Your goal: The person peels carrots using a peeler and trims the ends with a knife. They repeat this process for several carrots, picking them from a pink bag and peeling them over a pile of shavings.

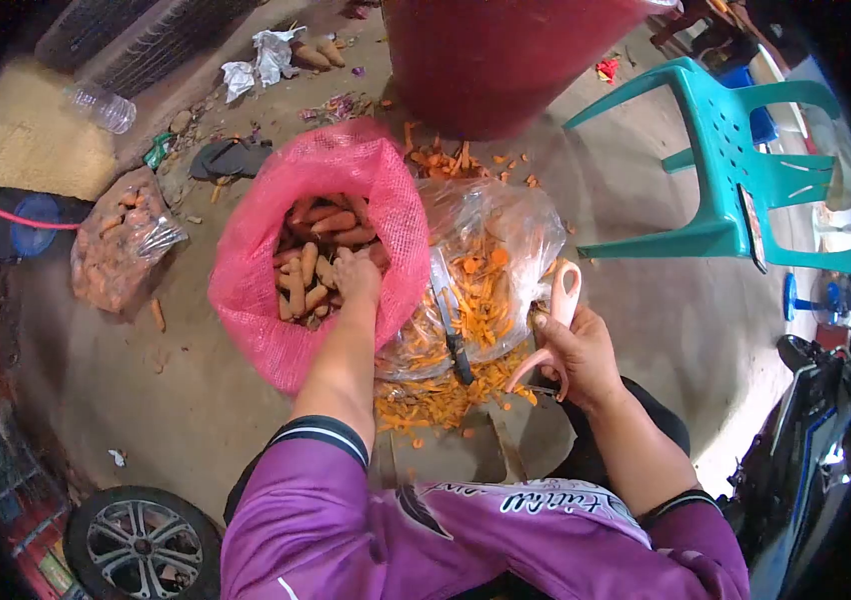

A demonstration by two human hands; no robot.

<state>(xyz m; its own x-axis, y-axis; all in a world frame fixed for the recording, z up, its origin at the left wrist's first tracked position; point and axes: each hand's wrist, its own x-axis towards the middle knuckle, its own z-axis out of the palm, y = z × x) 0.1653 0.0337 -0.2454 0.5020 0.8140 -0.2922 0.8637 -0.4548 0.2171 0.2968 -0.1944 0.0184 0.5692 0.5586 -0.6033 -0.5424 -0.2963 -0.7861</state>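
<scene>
My left hand [358,278] reaches into a pink woven sack [271,335] with its fingers bent round a carrot; the fingertips are partly hidden. Many unpeeled carrots [336,222] fill the sack's open mouth. Closed round a pale pink peeler [567,290], my right hand [583,352] is held above the ground to the right. Between the hands, a clear plastic bag [536,225] lies spread with orange carrot pieces [481,300] on it. A knife [457,345] with a black handle rests on the bag. Loose carrot peelings [426,408] are scattered nearer to me.
A big red tub [516,70] stands beyond the bag, with more peelings at its base. To the right is a green plastic chair [711,190] holding a phone [752,228]. Another bag of carrots [121,250] sits left. A wheel [143,545] lies lower left; a motorbike [806,430] stands right.
</scene>
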